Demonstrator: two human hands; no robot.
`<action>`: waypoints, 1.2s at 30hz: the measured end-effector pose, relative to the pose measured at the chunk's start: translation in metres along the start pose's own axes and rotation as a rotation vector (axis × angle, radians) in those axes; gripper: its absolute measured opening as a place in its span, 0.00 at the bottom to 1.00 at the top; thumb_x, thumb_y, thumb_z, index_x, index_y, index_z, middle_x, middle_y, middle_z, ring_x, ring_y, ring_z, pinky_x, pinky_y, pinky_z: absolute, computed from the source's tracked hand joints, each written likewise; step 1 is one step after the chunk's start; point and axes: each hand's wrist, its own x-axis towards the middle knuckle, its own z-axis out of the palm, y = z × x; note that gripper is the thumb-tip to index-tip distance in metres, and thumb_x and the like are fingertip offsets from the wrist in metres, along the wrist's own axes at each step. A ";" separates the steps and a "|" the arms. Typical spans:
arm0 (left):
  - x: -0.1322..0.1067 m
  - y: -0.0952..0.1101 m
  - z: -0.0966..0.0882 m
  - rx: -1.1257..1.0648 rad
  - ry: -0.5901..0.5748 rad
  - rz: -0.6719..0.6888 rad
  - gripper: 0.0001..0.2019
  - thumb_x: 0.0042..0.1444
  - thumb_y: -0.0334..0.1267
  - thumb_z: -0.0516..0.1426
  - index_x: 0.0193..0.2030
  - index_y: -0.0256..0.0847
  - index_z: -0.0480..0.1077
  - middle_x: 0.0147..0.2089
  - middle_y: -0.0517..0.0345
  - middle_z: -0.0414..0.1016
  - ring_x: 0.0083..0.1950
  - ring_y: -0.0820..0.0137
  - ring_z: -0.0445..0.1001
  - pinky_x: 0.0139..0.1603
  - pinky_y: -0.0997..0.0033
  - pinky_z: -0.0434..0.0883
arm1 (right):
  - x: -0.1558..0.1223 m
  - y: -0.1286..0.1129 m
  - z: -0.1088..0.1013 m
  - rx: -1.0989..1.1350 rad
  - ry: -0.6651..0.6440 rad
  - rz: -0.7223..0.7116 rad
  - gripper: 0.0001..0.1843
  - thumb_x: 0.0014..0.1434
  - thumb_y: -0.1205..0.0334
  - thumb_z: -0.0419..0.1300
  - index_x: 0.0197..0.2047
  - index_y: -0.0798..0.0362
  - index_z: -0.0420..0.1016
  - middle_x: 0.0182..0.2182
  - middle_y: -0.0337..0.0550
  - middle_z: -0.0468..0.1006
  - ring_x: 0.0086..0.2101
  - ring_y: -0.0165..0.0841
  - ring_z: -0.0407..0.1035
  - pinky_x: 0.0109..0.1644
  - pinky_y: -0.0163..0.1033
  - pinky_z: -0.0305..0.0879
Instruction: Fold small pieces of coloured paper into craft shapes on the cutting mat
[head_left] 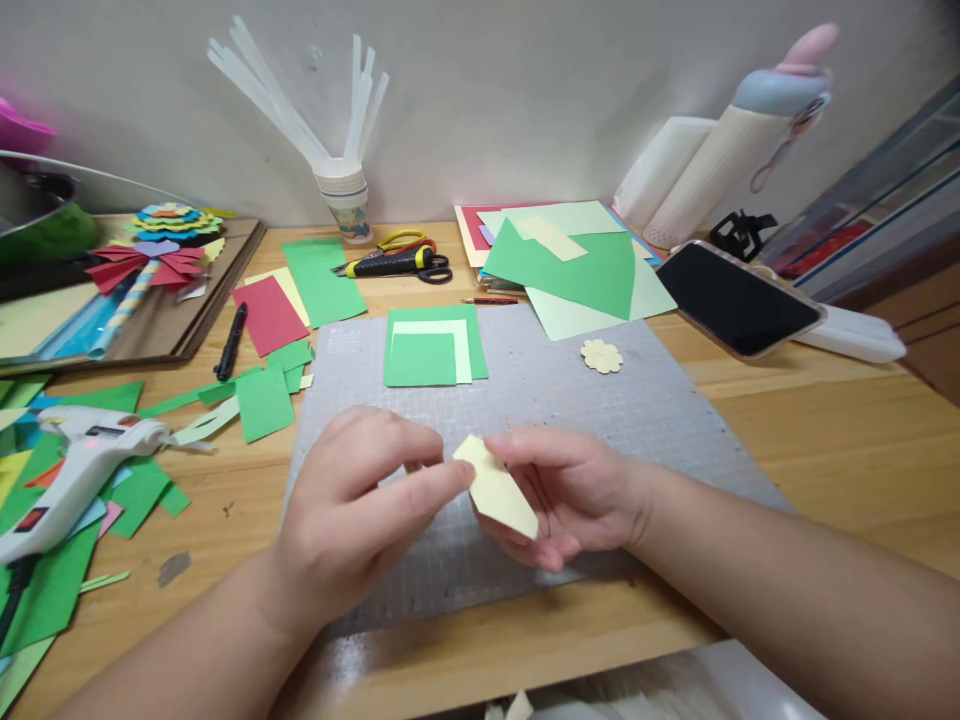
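Note:
A folded piece of pale yellow paper is held above the grey cutting mat. My right hand grips it from the right, thumb on its upper edge and fingers curled beneath. My left hand reaches in from the left, its thumb pressed on the paper's left edge; its other fingers are bent and partly hidden. Beyond my hands on the mat lie stacked green and light green paper squares. A pale yellow scalloped paper flower rests on the mat at the upper right.
A white glue gun lies on green paper scraps at left. A black pen, scissors and a utility knife lie behind. Paper cups hold white strips. A phone, paper sheets and a bottle occupy the right.

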 end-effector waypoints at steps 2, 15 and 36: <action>0.000 -0.001 0.001 0.029 -0.036 0.013 0.18 0.49 0.21 0.56 0.41 0.49 0.74 0.35 0.58 0.75 0.32 0.68 0.70 0.36 0.65 0.65 | 0.000 0.000 0.000 -0.018 0.007 -0.021 0.14 0.53 0.56 0.59 0.26 0.60 0.73 0.15 0.41 0.73 0.12 0.24 0.64 0.10 0.23 0.51; 0.003 -0.006 0.012 -0.006 -0.037 -0.003 0.12 0.56 0.21 0.53 0.39 0.43 0.71 0.40 0.57 0.66 0.39 0.71 0.68 0.36 0.71 0.67 | 0.006 0.003 0.001 -0.104 0.308 -0.317 0.11 0.56 0.60 0.60 0.28 0.59 0.73 0.21 0.39 0.72 0.19 0.22 0.66 0.16 0.23 0.57; 0.005 -0.008 0.015 0.007 0.023 -0.126 0.17 0.52 0.18 0.53 0.40 0.45 0.71 0.43 0.58 0.66 0.44 0.70 0.69 0.44 0.70 0.68 | 0.005 0.003 0.004 -0.272 0.394 -0.453 0.09 0.55 0.59 0.61 0.32 0.57 0.73 0.24 0.39 0.74 0.21 0.24 0.67 0.18 0.24 0.57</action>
